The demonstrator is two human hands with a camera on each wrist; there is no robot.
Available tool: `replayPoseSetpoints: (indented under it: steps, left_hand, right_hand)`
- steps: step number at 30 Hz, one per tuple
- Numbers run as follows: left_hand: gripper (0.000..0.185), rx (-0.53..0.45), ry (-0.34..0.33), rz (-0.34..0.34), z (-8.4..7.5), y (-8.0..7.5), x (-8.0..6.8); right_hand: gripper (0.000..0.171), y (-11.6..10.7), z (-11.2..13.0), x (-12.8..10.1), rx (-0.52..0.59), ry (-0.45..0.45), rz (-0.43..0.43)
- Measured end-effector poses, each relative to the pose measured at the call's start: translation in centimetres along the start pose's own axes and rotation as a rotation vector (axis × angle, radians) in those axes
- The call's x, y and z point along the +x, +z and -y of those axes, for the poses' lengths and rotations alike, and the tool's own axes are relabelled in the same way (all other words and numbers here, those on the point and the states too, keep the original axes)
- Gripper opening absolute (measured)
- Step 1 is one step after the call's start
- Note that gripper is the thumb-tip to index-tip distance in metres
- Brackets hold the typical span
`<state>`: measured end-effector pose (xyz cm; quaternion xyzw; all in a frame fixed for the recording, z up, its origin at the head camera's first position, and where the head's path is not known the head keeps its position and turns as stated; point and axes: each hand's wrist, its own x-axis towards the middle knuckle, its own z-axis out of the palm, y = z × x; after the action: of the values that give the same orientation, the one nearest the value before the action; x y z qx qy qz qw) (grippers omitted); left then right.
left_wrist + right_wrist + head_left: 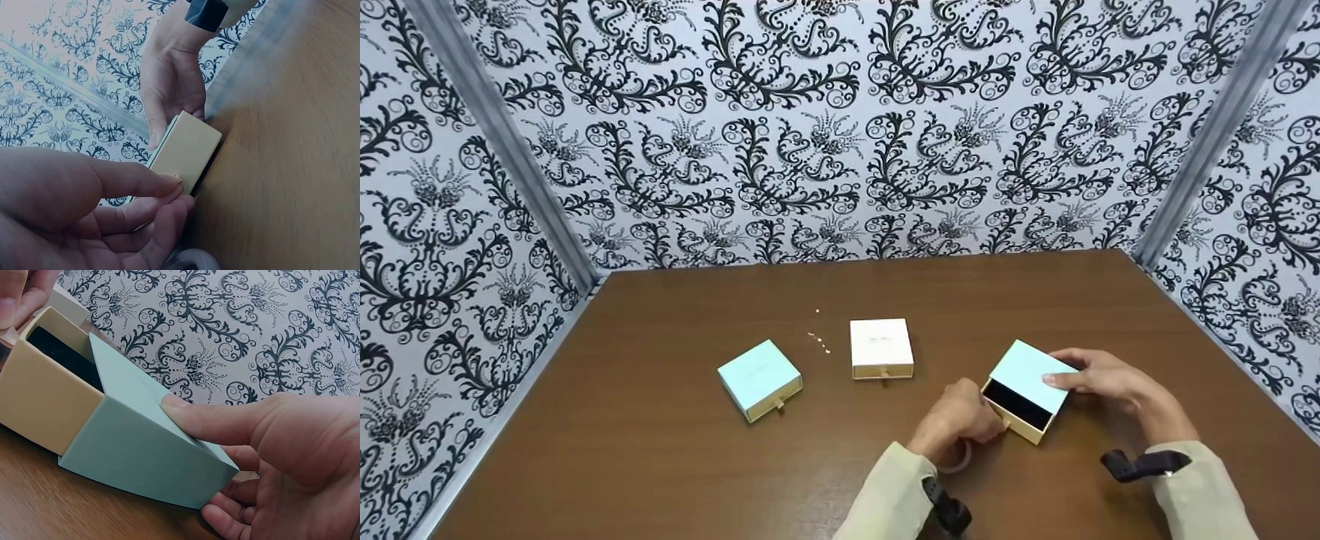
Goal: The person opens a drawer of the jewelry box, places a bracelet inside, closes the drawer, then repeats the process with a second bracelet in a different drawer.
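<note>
At the right of the table, a mint-green drawer box [1026, 367] has its cream drawer [50, 394] pulled partway out, showing a black inside. My left hand [966, 415] pinches the small ribbon pull tab [179, 179] on the drawer's front between thumb and finger. On the far side, my right hand [1110, 382] grips the green outer sleeve [149, 450], thumb pressed on its top and fingers behind and below. A second mint-green box [760, 375] and a white box [880, 343] lie to the left, both with drawers pushed in.
Small pale bits [819, 342] are scattered on the brown table [660, 450] between the two closed boxes. A whitish ring-shaped thing [960, 459] shows at my left wrist. Patterned walls [795, 150] enclose the table's back and sides.
</note>
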<state>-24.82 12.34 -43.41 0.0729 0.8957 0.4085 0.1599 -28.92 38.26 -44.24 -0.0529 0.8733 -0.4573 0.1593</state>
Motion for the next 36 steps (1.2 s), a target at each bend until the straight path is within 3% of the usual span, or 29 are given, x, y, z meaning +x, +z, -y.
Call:
replayPoseSetpoints:
  steps: [7,14,26,36]
  left_hand:
    - [0.032,0.019,-0.001,-0.004,-0.1,0.0,-0.1]
    - [0.042,0.185,0.053,-0.04,-0.4,-0.1,-0.1]
    - [0.038,0.15,0.028,0.016,-0.3,-0.6,-0.3]
    - [0.04,0.164,0.034,0.065,0.0,-1.2,-0.5]
  right_hand:
    - [0.07,0.0,-0.1,0.0,0.03,-0.001,0.006]
    - [0.07,0.0,-0.2,0.2,0.005,0.011,-0.01]
    - [0.072,0.0,-0.3,0.2,0.06,0.013,0.006]
    - [0.072,0.0,-0.2,0.2,0.029,0.002,0.002]
